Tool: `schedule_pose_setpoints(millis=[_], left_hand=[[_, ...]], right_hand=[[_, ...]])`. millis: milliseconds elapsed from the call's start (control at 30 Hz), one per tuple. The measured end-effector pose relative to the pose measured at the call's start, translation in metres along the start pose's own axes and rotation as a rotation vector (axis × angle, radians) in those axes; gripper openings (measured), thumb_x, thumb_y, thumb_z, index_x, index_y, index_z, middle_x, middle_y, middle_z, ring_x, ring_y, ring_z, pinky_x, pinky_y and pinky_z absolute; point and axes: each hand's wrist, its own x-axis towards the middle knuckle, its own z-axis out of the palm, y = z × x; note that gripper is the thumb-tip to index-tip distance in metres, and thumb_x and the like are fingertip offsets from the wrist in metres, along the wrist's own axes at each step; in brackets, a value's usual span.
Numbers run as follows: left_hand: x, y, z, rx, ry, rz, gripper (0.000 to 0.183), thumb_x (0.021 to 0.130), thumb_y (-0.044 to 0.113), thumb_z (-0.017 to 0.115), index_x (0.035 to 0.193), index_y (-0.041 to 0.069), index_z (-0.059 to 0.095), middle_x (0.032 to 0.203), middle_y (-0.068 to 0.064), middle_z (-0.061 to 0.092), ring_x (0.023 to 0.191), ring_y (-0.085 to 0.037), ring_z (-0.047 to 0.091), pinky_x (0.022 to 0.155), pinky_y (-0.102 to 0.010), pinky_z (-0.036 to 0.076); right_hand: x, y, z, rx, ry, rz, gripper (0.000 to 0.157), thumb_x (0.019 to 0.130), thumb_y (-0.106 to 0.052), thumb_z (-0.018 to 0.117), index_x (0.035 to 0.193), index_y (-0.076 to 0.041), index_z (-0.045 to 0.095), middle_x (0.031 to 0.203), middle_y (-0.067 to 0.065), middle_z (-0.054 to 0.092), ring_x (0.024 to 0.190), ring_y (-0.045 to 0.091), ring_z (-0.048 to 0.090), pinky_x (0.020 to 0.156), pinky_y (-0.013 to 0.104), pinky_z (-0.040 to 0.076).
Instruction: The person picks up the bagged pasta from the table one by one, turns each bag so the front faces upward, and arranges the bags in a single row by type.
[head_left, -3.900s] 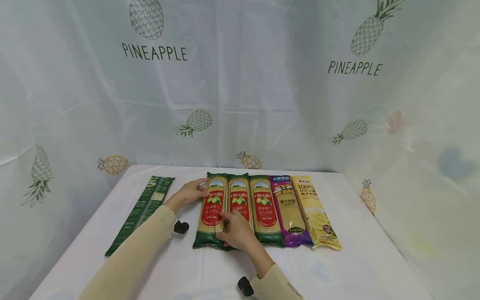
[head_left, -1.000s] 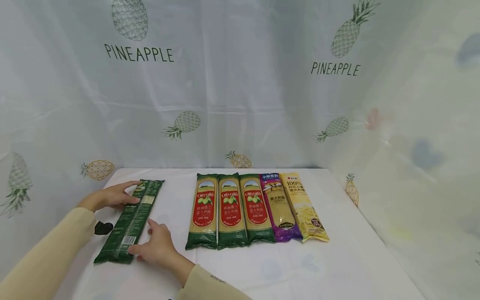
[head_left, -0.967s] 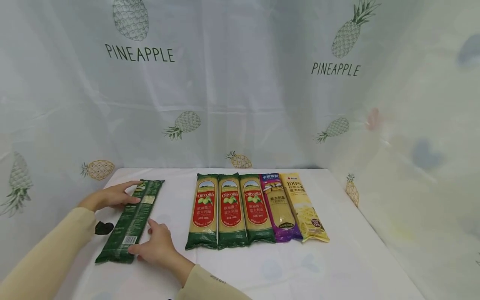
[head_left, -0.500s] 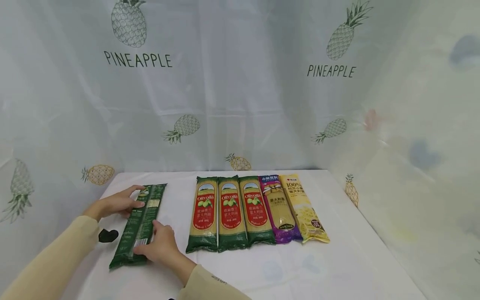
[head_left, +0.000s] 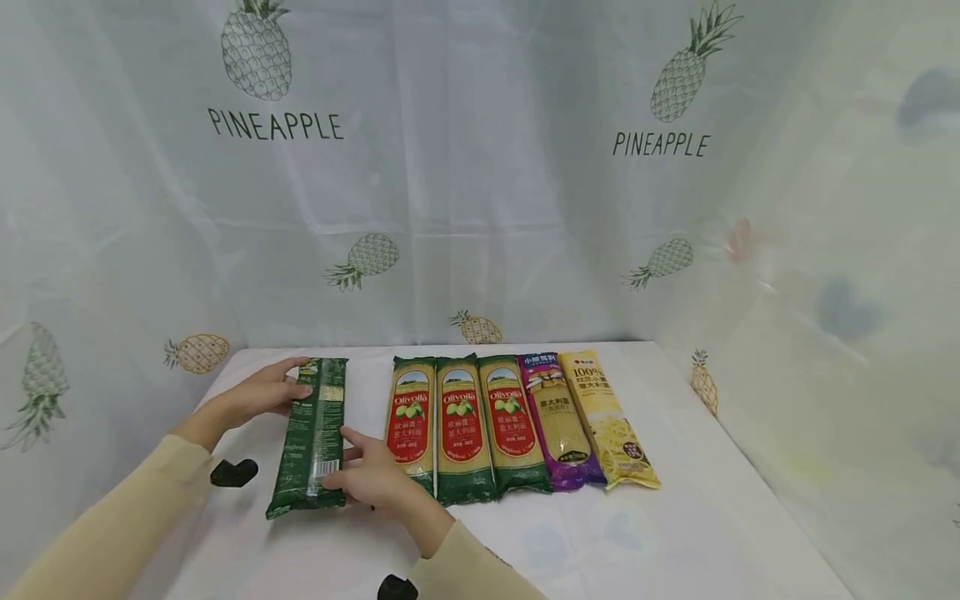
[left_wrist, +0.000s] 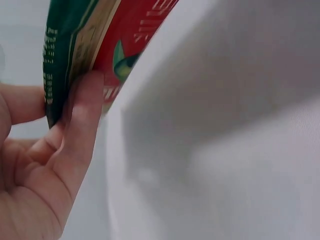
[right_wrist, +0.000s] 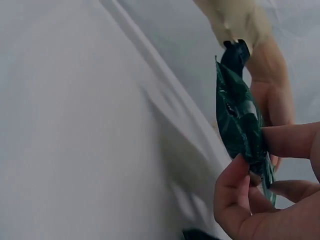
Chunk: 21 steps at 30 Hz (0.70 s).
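A green spaghetti packet (head_left: 311,442), its back face toward the head camera, is held off the table between both hands. My left hand (head_left: 258,394) pinches its upper left edge; in the left wrist view the fingers (left_wrist: 82,110) lie under the red front and the thumb over the edge. Near the lower right end my right hand (head_left: 375,473) pinches it, with thumb and fingers on opposite faces of the packet (right_wrist: 240,115) in the right wrist view. To the right lie three matching green spaghetti packets (head_left: 462,433), front up, the nearest partly hidden by the right hand.
Beside the green row lie a purple pasta packet (head_left: 562,421) and a yellow pasta packet (head_left: 609,421). A white cloth covers the table (head_left: 600,542). Behind it hangs a pineapple-print curtain (head_left: 487,167).
Both hands first left the green row and took hold of the separate packet at the left. They have since lifted it and carried it rightward, turning it more upright in view.
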Motion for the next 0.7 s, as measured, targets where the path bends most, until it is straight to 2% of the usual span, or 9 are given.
schedule_pose_setpoints(millis=[133, 267, 333, 467, 600, 700], left_hand=[[0.004, 0.028, 0.019, -0.037, 0.045, 0.058, 0.085, 0.11, 0.019, 0.059, 0.169, -0.002, 0.001, 0.114, -0.016, 0.073, 0.095, -0.024, 0.076, 0.093, -0.047, 0.061], [0.008, 0.058, 0.04, -0.077, 0.067, 0.116, 0.084, 0.111, 0.019, 0.059, 0.171, 0.004, 0.001, 0.108, -0.014, 0.073, 0.096, -0.024, 0.076, 0.095, -0.049, 0.06], [0.009, 0.072, 0.051, -0.091, 0.075, 0.137, 0.084, 0.111, 0.019, 0.059, 0.172, 0.008, 0.002, 0.103, -0.013, 0.071, 0.099, -0.023, 0.075, 0.096, -0.05, 0.06], [0.015, 0.096, 0.071, -0.135, 0.098, 0.182, 0.084, 0.11, 0.018, 0.061, 0.173, 0.015, 0.006, 0.091, -0.009, 0.064, 0.1, -0.023, 0.072, 0.095, -0.049, 0.06], [0.022, 0.116, 0.088, -0.192, 0.108, 0.231, 0.084, 0.109, 0.015, 0.062, 0.173, 0.022, 0.009, 0.084, -0.004, 0.057, 0.094, -0.021, 0.069, 0.092, -0.045, 0.061], [0.027, 0.127, 0.099, -0.246, 0.101, 0.259, 0.083, 0.108, 0.011, 0.063, 0.173, 0.026, 0.012, 0.08, -0.003, 0.053, 0.09, -0.021, 0.067, 0.09, -0.042, 0.061]], right_hand=[[-0.015, 0.001, -0.027, -0.024, -0.008, -0.055, 0.077, 0.092, -0.004, 0.08, 0.161, -0.023, 0.049, 0.124, 0.002, 0.062, 0.08, 0.016, 0.06, 0.064, 0.032, 0.055], [-0.033, 0.003, -0.054, -0.056, -0.017, -0.115, 0.081, 0.094, -0.004, 0.078, 0.165, -0.024, 0.043, 0.139, 0.005, 0.058, 0.085, 0.015, 0.06, 0.066, 0.03, 0.053], [-0.042, 0.004, -0.067, -0.061, -0.012, -0.127, 0.082, 0.095, -0.004, 0.077, 0.165, -0.027, 0.041, 0.138, 0.01, 0.059, 0.083, 0.015, 0.059, 0.067, 0.03, 0.051], [-0.056, 0.005, -0.087, -0.041, 0.011, -0.131, 0.083, 0.096, -0.006, 0.076, 0.166, -0.03, 0.039, 0.138, 0.012, 0.055, 0.08, 0.017, 0.058, 0.068, 0.034, 0.053], [-0.064, 0.008, -0.105, 0.004, 0.051, -0.132, 0.084, 0.098, -0.013, 0.077, 0.168, -0.03, 0.034, 0.15, 0.014, 0.048, 0.094, 0.021, 0.067, 0.077, 0.041, 0.059], [-0.066, 0.014, -0.116, 0.061, 0.078, -0.125, 0.086, 0.098, -0.019, 0.077, 0.169, -0.034, 0.03, 0.152, 0.016, 0.047, 0.103, 0.022, 0.065, 0.078, 0.037, 0.057]])
